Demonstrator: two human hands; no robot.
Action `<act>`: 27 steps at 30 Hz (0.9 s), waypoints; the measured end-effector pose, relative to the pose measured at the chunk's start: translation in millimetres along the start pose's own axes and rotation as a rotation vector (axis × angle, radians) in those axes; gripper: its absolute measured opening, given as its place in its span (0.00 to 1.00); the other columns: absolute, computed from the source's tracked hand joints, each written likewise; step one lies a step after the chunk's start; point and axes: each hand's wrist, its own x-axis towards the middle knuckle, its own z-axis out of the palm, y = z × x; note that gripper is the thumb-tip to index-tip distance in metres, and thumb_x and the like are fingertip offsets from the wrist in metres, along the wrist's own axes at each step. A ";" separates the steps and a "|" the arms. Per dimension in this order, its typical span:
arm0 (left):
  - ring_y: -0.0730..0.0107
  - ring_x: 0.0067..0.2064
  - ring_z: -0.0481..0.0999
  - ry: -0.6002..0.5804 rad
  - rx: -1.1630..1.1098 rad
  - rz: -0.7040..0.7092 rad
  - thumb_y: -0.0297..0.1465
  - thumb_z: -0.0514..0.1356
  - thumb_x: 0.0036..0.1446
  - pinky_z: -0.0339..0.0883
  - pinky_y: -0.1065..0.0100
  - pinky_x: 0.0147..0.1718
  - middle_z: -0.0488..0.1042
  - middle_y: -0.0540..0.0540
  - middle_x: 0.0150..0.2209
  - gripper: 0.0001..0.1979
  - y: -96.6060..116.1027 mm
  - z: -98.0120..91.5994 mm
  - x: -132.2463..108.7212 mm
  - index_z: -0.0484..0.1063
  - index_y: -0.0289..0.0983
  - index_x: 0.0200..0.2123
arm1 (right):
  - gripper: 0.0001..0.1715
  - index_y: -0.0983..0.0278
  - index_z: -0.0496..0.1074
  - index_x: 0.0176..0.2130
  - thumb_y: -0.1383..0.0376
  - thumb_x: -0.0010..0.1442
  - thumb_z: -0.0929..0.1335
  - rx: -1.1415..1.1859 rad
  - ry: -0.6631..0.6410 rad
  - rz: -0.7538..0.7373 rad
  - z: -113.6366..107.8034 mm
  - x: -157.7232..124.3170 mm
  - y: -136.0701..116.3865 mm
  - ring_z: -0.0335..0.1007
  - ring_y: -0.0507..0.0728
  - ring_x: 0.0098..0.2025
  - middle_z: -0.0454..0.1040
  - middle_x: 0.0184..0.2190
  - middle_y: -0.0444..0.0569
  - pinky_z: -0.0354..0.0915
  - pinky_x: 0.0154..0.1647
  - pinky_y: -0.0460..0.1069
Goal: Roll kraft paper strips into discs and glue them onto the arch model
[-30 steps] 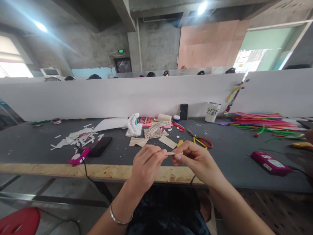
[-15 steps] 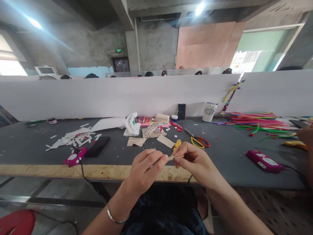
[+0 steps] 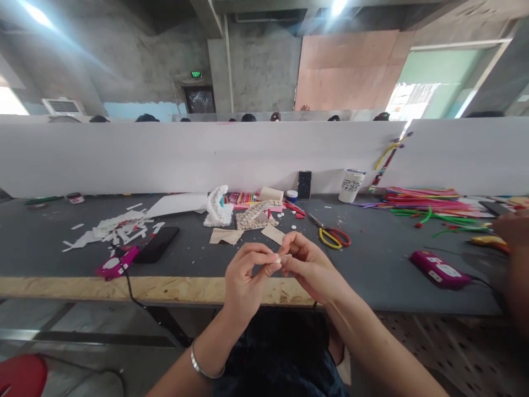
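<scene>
Above the table's front edge, my left hand [image 3: 246, 278] and my right hand [image 3: 314, 270] meet at their fingertips. Between them is a small cream-coloured piece [image 3: 278, 260] that looks like rolled or folded paper. Thumb and forefinger of my left hand pinch it, and my right fingertips close on its other side; the fingers cover much of it. Just beyond lie two beige paper pieces [image 3: 225, 236]. Behind these stand a shape covered in beige nubs [image 3: 257, 216] and a curved white nubbly shape [image 3: 218, 208].
Scissors [image 3: 334, 237] lie right of my hands. White paper strips [image 3: 119, 227] and a black phone [image 3: 158, 245] are on the left, near a magenta device [image 3: 119, 263]. Another magenta device [image 3: 438, 270], pipe cleaners [image 3: 421, 201] and another person's hand [image 3: 512, 227] are at right. A cup [image 3: 351, 186] stands behind.
My hands have drawn closer together, and the cream piece between them shows shorter. My right hand has shifted left and up a little. The view has tilted slightly.
</scene>
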 end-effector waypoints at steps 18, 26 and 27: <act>0.68 0.36 0.75 -0.392 0.362 0.265 0.21 0.56 0.62 0.72 0.68 0.35 0.76 0.45 0.35 0.06 -47.8 13.3 42.8 0.70 0.35 0.39 | 0.10 0.60 0.64 0.39 0.64 0.58 0.69 -0.548 0.102 0.000 -42.1 38.2 -4.4 0.66 0.53 0.34 0.70 0.31 0.43 0.61 0.37 0.50; 0.73 0.36 0.75 -0.275 0.002 0.013 0.21 0.59 0.60 0.71 0.72 0.36 0.76 0.47 0.35 0.07 -78.0 25.4 61.5 0.72 0.38 0.39 | 0.19 0.62 0.67 0.38 0.60 0.52 0.77 0.021 0.034 0.250 -60.7 76.2 -0.7 0.62 0.46 0.27 0.69 0.27 0.38 0.58 0.30 0.44; 0.73 0.36 0.75 -0.270 -0.028 -0.018 0.21 0.60 0.60 0.71 0.72 0.35 0.76 0.47 0.35 0.07 -81.2 27.2 63.1 0.73 0.38 0.39 | 0.20 0.62 0.67 0.38 0.60 0.52 0.77 0.072 0.027 0.274 -62.0 80.9 1.4 0.62 0.46 0.27 0.69 0.26 0.38 0.58 0.30 0.44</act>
